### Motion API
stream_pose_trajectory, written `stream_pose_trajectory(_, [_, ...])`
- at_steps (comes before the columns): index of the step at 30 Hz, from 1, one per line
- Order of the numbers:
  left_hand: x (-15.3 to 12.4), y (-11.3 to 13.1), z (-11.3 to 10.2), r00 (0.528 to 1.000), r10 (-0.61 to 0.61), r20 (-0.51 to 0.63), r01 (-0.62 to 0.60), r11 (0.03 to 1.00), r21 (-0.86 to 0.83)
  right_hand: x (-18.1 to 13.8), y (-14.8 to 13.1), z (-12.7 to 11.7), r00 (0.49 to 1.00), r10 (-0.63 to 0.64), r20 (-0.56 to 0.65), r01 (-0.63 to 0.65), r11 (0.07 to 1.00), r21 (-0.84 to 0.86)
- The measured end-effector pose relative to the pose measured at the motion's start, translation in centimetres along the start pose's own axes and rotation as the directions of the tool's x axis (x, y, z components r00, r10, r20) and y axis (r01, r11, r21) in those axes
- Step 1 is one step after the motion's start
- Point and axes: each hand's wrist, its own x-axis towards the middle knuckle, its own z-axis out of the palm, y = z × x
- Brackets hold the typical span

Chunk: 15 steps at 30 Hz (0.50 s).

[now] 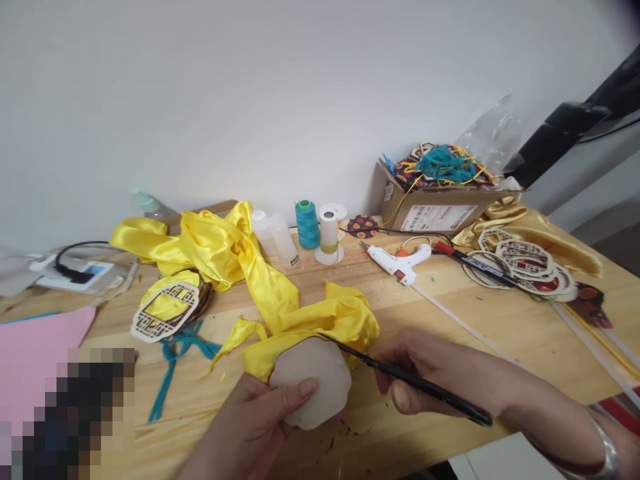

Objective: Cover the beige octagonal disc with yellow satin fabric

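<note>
Setting: pale wooden table [500, 333] pushed against a plain white wall [250, 100], strewn with craft supplies.
Left hand [260, 417]: at the near edge, fingers curled under and thumb pressed on top – gripping a white scalloped disc [315, 380].
White scalloped disc: held just above the table at front centre, its far edge touching the yellow satin fabric [320, 320] bunched behind it.
Yellow satin fabric: one long crumpled strip, running from the disc back and leftward across the table.
Right hand [425, 373]: just right of the disc, fingers closed around black scissors [435, 393]; a silver bangle [607, 447] sits on the wrist.
Black scissors: blades together as far as can be seen, tip resting against the fabric at the disc's upper right edge.
Left of centre: oval lattice frame [167, 307] backed with yellow cloth, lying on a small stack; teal ribbon [175, 353] just in front of it; pink sheet [35, 353] at the far left.
Back row: two clear plastic bottles [275, 237], a teal thread spool [307, 225] and a white spool [329, 233], standing side by side.
Right of centre: white glue gun [400, 261] lying on its side, a clear glue stick [460, 320] stretching from it toward the near right.
Far right: cardboard box [435, 213] filled with tangled teal and yellow threads [443, 163]; loose lattice frames [525, 263] piled beside it – resting partly on gold satin [530, 223].
</note>
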Motion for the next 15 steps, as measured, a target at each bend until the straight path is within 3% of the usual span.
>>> stream_pose_trajectory(8, [-0.07, 0.44, -0.10, 1.000, 0.009, -0.027, -0.009, 1.000, -0.006, -0.01, 0.01, -0.24, 0.999, 0.048, 0.007, -0.047, 0.995, -0.093])
stream_pose_trajectory(15, [-0.17, 0.25, 0.24, 1.000, 0.000, -0.008, 0.000, 0.999, 0.043, 0.31, 0.19, -0.19, 1.000, 0.015, 0.007, -0.014, 0.998, -0.056])
